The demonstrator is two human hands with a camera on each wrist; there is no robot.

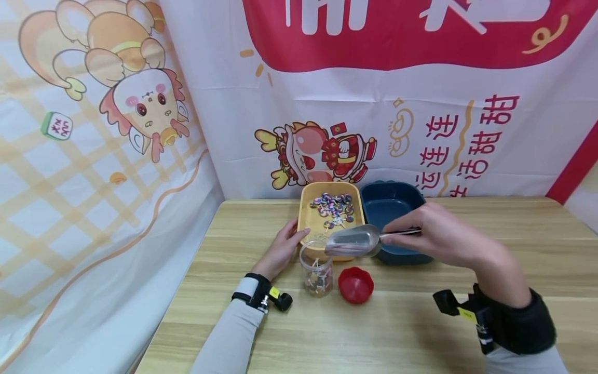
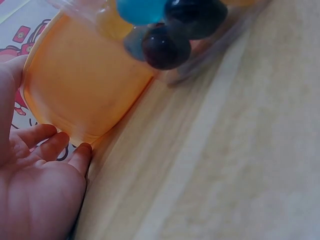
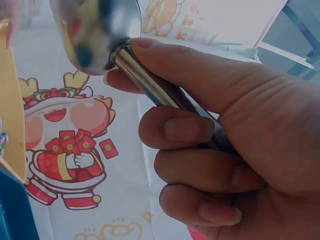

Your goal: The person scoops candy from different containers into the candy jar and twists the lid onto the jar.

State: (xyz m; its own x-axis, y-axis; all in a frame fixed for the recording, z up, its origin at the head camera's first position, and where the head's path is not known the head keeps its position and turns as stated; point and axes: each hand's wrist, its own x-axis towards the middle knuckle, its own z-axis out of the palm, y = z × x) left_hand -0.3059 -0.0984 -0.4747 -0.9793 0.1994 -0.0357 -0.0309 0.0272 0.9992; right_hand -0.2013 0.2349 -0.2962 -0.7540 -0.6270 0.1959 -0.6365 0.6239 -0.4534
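Note:
My right hand [image 1: 439,236] grips a metal scoop [image 1: 355,240] by its handle, fingers curled round it in the right wrist view. The scoop's front end tilts over the mouth of a clear jar [image 1: 316,275]. Inside the jar lie small lollipops with white sticks; their dark and blue balls [image 2: 166,46] show in the left wrist view. My left hand [image 1: 280,248] holds the near left side of a yellow tray [image 1: 307,215], thumb over the rim and fingers along the outer wall. More colourful lollipops [image 1: 334,206] lie in the tray, mostly toward its far end.
A dark blue tray [image 1: 392,200] stands right of the yellow one, partly behind my right hand. A red scalloped cup or lid [image 1: 356,285] sits beside the jar on the wooden table [image 1: 374,337]. Printed cloth [image 1: 224,104] hangs behind and to the left.

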